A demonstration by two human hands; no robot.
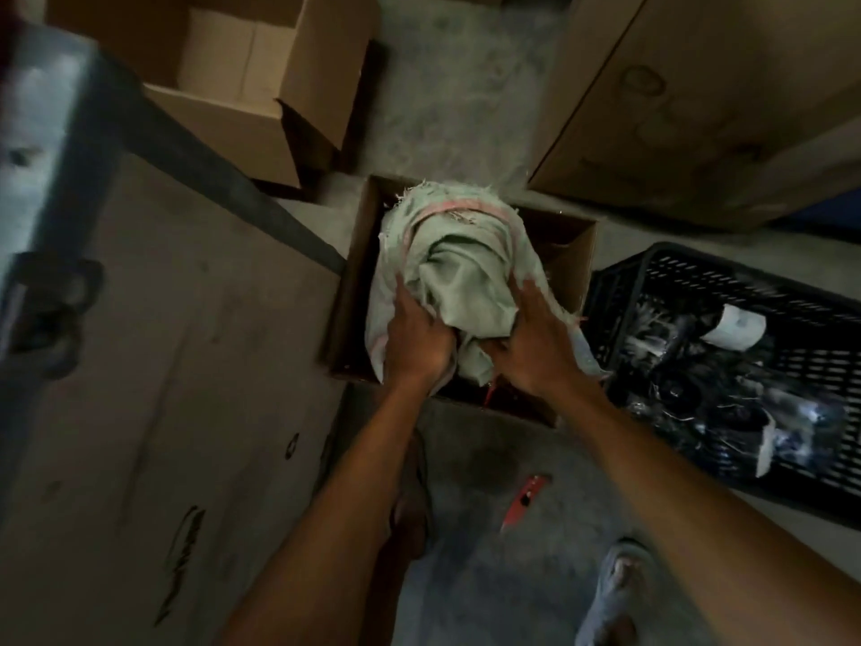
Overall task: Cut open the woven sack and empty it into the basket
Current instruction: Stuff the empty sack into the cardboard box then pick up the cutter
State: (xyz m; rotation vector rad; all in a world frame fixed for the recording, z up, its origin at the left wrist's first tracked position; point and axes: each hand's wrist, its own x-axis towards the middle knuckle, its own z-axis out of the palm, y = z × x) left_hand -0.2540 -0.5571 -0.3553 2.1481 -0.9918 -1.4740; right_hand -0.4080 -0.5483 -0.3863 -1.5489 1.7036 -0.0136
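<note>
both hands are down in the open box (pixel 354 254), pressing a limp, crumpled sack (pixel 461 272) into it: left hand (pixel 417 340) clutches a fold at the sack's near-left side, right hand (pixel 536 347) spreads over its near-right side with the thumb tucked under cloth. the sack looks slack and frayed at its edge, so i judge it already cut and emptied, and the box is serving as a bin for the spent cloth; two hands because loose weave springs back up. just right of the box stands the black basket (pixel 699 263), holding dark tangled items and a pale roll, which fits that reading. a red cutter (pixel 526 501) lies on the floor on the near side of the box, put down where it stays in reach and clear of the hands. floor (pixel 466 109) is bare grey concrete, dusty, dim light. beyond the box, more cartons, one open (pixel 261 86); left of it, a large flat cardboard face under a grey metal frame. cramped storeroom.
</note>
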